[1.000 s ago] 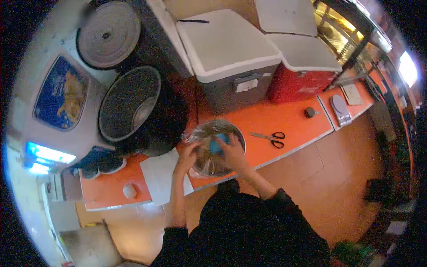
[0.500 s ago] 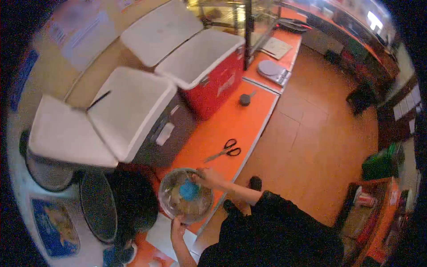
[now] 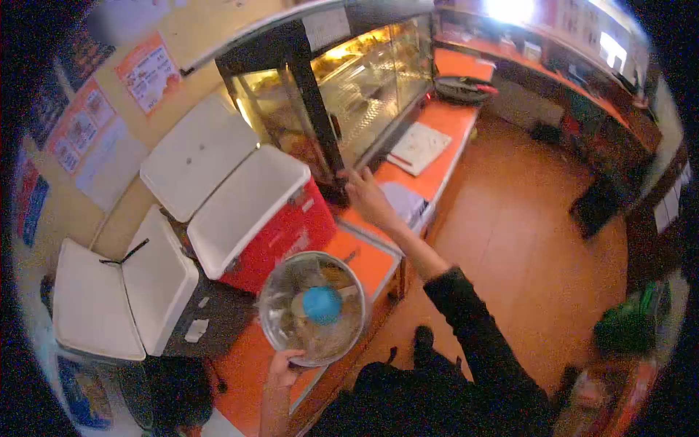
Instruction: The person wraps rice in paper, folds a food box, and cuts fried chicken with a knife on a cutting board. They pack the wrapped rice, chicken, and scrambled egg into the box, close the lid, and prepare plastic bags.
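My left hand [image 3: 282,370] grips the lower rim of a round, shiny bowl [image 3: 271,336], thumb over the edge. Inside the bowl lie a round blue thing [image 3: 322,304] and some brownish pieces, too blurred to name. My right arm stretches forward over the counter. At its end my right hand [image 3: 370,198] has its fingers extended, fingertips right at the dark corner post of a lit glass display cabinet [image 3: 364,95]. No object shows in that hand.
A red cooler box [image 3: 280,240] with its lid up stands left of the bowl, and a dark one [image 3: 211,320] stands nearer. Along the orange counter [image 3: 247,364] are a scale [image 3: 400,202], a white board [image 3: 419,148] and a dark round tray [image 3: 462,89]. Floor lies to the right.
My right hand has left the bowl and reached forward to the cabinet. My left hand still holds the bowl, now further along the counter. The view has shifted, showing more of the cabinet.
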{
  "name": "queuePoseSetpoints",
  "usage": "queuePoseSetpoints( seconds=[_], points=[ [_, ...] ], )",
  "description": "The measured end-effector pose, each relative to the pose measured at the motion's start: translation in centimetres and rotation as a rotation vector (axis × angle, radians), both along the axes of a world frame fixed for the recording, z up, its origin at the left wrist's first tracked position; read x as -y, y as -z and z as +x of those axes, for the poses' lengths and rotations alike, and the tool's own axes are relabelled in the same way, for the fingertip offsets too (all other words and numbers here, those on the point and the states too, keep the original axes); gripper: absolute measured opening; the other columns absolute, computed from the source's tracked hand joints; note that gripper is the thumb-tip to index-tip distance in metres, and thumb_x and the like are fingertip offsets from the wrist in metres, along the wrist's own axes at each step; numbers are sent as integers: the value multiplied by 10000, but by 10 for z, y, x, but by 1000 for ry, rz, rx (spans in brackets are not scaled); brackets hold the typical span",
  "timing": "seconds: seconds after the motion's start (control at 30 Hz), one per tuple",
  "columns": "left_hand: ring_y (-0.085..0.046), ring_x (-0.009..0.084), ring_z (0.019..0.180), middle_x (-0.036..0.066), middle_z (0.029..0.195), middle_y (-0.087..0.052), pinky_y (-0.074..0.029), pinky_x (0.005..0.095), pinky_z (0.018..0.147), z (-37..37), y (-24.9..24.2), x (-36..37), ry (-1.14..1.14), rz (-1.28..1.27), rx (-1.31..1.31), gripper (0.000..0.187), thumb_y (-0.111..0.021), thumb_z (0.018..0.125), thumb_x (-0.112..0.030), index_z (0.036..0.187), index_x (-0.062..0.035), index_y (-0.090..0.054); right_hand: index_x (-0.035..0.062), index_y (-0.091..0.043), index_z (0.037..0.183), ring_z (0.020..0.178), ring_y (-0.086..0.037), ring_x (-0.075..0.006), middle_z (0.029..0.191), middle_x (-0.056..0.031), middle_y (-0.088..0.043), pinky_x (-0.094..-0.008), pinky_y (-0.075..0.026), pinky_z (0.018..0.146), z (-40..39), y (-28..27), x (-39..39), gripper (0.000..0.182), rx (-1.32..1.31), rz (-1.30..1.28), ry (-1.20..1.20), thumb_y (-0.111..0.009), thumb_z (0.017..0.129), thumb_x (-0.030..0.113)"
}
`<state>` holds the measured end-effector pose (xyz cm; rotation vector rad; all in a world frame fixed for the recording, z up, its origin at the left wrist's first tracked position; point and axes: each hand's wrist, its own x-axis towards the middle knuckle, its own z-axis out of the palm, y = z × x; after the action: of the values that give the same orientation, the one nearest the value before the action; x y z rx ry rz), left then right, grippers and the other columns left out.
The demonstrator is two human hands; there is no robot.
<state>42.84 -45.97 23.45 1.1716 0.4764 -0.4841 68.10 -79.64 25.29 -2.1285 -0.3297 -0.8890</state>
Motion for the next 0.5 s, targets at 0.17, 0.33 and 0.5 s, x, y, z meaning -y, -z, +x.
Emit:
queuePoseSetpoints(
  seconds=[0.17, 0.33, 0.5],
  points=[
    [-596, 345, 1041, 215, 1216, -547, -505, 496, 907, 62, 133, 60, -6, -437, -337, 506, -540, 770, 17, 1264, 45, -429, 177, -512, 1197, 900, -572, -388, 996, -178, -497, -473, -484, 745, 147, -22, 54, 381, 141, -148, 91, -531, 836, 58],
    [-590, 348, 1048, 209, 1179, -568, -486, 498, 927, 122, 30, 196, -11, -372, -118, 498, -523, 771, -7, 1258, 59, -439, 250, -523, 1239, 948, -586, -360, 1084, -157, -527, -449, -495, 788, 183, -19, 105, 465, 163, -470, -17, -547, 803, 89],
    [-627, 310, 937, 133, 1028, -640, -529, 432, 854, 216, 62, 260, 0, -324, -46, 438, -601, 706, -24, 1137, 21, -540, 121, -569, 1228, 1110, -548, -377, 1259, -198, -534, -425, -472, 926, 233, -30, 177, 411, 136, -200, -152, -543, 819, 92]
  ],
)
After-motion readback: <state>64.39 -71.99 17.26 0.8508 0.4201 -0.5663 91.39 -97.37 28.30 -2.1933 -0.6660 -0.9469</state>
